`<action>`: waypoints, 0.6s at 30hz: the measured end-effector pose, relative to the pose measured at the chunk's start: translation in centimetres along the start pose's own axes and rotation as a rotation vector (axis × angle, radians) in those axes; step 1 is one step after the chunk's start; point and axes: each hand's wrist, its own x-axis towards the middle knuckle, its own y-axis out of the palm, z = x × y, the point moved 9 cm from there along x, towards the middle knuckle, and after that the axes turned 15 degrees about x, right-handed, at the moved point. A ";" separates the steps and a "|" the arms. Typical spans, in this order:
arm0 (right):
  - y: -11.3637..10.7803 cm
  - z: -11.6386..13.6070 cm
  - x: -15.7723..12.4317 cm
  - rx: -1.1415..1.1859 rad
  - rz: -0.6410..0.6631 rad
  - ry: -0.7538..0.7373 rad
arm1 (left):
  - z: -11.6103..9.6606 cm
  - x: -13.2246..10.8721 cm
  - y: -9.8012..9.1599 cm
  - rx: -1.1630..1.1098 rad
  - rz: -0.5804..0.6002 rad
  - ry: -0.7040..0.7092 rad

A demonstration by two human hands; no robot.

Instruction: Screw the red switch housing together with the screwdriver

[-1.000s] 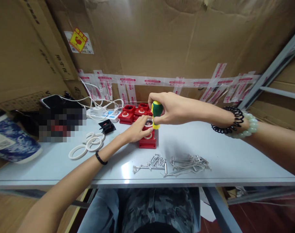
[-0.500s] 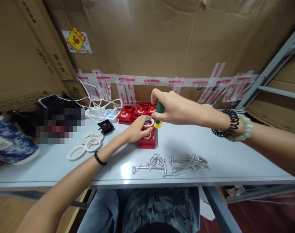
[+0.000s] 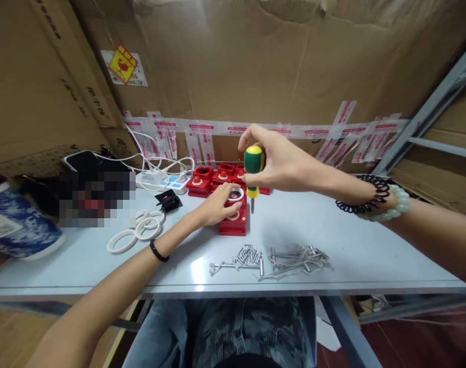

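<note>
My right hand [image 3: 273, 161] is closed around a screwdriver [image 3: 253, 159] with a green and yellow handle. Its short metal tip points down, apart from the red housing [image 3: 233, 229] and just to the right of it. On the table, that housing carries a white ring [image 3: 236, 194] around a dark round opening, with a second, smaller pale ring nearer me. My left hand [image 3: 217, 204] grips the housing from the left, thumb across its top between the two rings. Part of the housing is hidden under the fingers.
Behind stand several similar red housings [image 3: 199, 181]. Several loose white rings [image 3: 121, 241] and black folded pieces [image 3: 168, 200] lie left. Small screws [image 3: 248, 254] and long metal rods [image 3: 300, 258] lie near the front edge. A power strip [image 3: 179, 183] with white cables sits back left, before cardboard.
My right hand has lifted slightly and the screwdriver has turned more upright, so its tip now shows beside the housing. My left hand stays on the housing.
</note>
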 end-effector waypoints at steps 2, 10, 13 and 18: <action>-1.3 0.6 0.0 0.039 -0.131 -0.035 | 0.1 0.0 0.1 0.004 0.011 -0.014; 4.0 -3.9 -1.5 0.087 0.075 0.146 | -0.1 0.0 0.0 0.006 -0.022 0.020; 7.8 -7.1 -2.9 0.022 0.299 0.293 | 0.0 -0.1 0.0 0.004 -0.024 0.016; 9.6 -8.1 -3.7 -0.159 0.353 0.241 | 0.1 -0.3 0.0 0.001 -0.020 -0.002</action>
